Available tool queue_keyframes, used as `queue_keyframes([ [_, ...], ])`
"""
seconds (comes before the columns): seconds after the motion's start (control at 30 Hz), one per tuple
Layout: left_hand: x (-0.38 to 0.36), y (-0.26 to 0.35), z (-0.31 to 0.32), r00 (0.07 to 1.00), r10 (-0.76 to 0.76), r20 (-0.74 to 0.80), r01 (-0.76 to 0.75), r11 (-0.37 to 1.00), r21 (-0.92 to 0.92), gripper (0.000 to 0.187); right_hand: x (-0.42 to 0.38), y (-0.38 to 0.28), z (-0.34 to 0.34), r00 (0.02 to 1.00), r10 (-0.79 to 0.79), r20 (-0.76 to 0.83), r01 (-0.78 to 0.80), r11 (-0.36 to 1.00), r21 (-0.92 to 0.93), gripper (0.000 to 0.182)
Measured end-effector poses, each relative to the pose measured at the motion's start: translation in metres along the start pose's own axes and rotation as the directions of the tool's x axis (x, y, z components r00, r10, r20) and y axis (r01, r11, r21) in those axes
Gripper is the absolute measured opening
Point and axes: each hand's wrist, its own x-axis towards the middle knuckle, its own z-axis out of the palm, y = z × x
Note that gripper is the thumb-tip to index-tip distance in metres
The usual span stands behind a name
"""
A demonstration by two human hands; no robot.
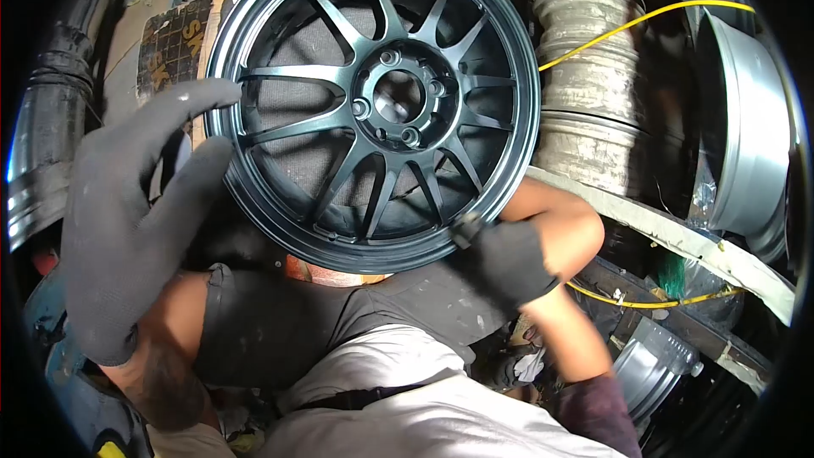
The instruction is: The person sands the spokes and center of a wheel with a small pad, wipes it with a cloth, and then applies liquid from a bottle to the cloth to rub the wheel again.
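Note:
A dark, glossy multi-spoke wheel rim is propped in front of me at my lap, its face turned up toward me. My left hand, in a grey glove, is at the rim's left edge, with the index finger and thumb curved onto its outer lip. My right hand, in a dark glove, is at the lower right lip with its fingers curled and slightly blurred. Whatever its fingers may hold is too dark and smeared to make out. The rim's central bore and bolt holes are uncovered.
Stacked, dusty wheel rims stand at the right, with a yellow hose running across them. Farther right is a silver rim. A clear plastic bottle lies at lower right. Cardboard and dark rims are at left.

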Motion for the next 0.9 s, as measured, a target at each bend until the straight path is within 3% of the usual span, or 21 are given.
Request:
queue_keyframes([
  [0.07,-0.003,0.001,0.000,0.999,0.041,-0.032,-0.041,0.999,0.008,0.032,0.010,0.034,-0.010,0.987,-0.161,0.005,0.158,0.965,-0.209,0.021],
  [0.1,-0.003,-0.001,-0.002,0.999,0.018,-0.037,-0.018,1.000,0.002,0.032,0.013,0.033,-0.015,0.976,-0.218,0.006,0.216,0.962,-0.167,0.021],
  [0.17,-0.004,-0.008,-0.005,0.997,-0.073,-0.038,0.072,0.997,-0.025,0.032,0.010,-0.004,-0.016,0.980,-0.155,0.123,0.166,0.982,-0.086,0.019],
  [0.2,-0.004,-0.012,-0.003,0.998,-0.035,-0.058,0.036,0.999,0.011,0.033,0.006,-0.027,-0.001,0.974,-0.225,0.031,0.221,0.971,0.092,0.018],
  [0.23,-0.005,-0.016,-0.001,0.997,0.004,-0.079,0.000,0.999,0.050,0.034,0.008,-0.060,-0.002,0.980,-0.197,0.034,0.190,0.971,0.145,0.020],
  [0.27,-0.005,-0.019,0.002,0.994,0.042,-0.099,-0.033,0.995,0.089,0.036,0.011,-0.090,0.009,0.980,-0.169,-0.107,0.191,0.950,0.246,0.047],
  [0.4,-0.002,-0.016,0.009,0.991,0.100,-0.086,-0.088,0.988,0.125,0.041,0.005,-0.099,0.026,0.978,-0.090,-0.189,0.155,0.918,0.365,0.044],
  [0.47,-0.005,-0.011,0.006,0.990,0.116,-0.076,-0.102,0.981,0.167,0.042,-0.003,-0.050,0.019,0.993,-0.110,-0.040,0.115,0.981,0.154,0.042],
  [0.53,-0.008,-0.004,0.001,0.987,0.140,-0.079,-0.128,0.981,0.144,0.041,0.001,0.003,-0.001,0.994,-0.086,-0.065,0.100,0.963,0.250,0.034],
  [0.57,-0.009,-0.003,0.001,0.984,0.157,-0.088,-0.145,0.982,0.121,0.040,0.005,0.019,-0.006,0.985,-0.120,-0.122,0.132,0.987,0.093,0.022],
  [0.67,-0.009,-0.017,-0.001,0.947,0.293,-0.131,-0.271,0.949,0.162,0.035,0.007,0.010,-0.003,0.984,-0.164,0.065,0.165,0.986,-0.015,0.027],
  [0.7,-0.009,-0.027,0.000,0.921,0.370,-0.121,-0.326,0.903,0.279,0.034,0.010,-0.021,-0.007,0.981,-0.192,-0.031,0.195,0.963,0.188,0.030],
  [0.73,-0.009,-0.027,-0.005,0.919,0.384,-0.086,-0.334,0.877,0.345,0.032,0.017,-0.055,-0.013,0.978,-0.199,-0.062,0.207,0.958,0.198,0.031],
  [0.77,-0.007,-0.026,-0.009,0.916,0.397,-0.050,-0.344,0.845,0.409,0.031,0.021,-0.082,-0.002,0.953,-0.218,-0.211,0.261,0.944,0.203,0.033],
  [0.8,-0.006,-0.025,-0.014,0.912,0.410,-0.014,-0.355,0.808,0.470,0.030,0.029,-0.104,-0.004,0.960,-0.202,-0.195,0.252,0.927,0.279,0.034],
  [0.87,-0.004,-0.028,-0.007,0.899,0.433,-0.061,-0.372,0.832,0.412,0.030,0.063,-0.138,0.008,0.943,-0.134,-0.303,0.290,0.779,0.556,0.033],
  [0.9,-0.003,-0.029,-0.003,0.889,0.452,-0.071,-0.389,0.829,0.403,0.030,0.075,-0.154,0.009,0.941,-0.082,-0.327,0.273,0.754,0.598,0.033],
])
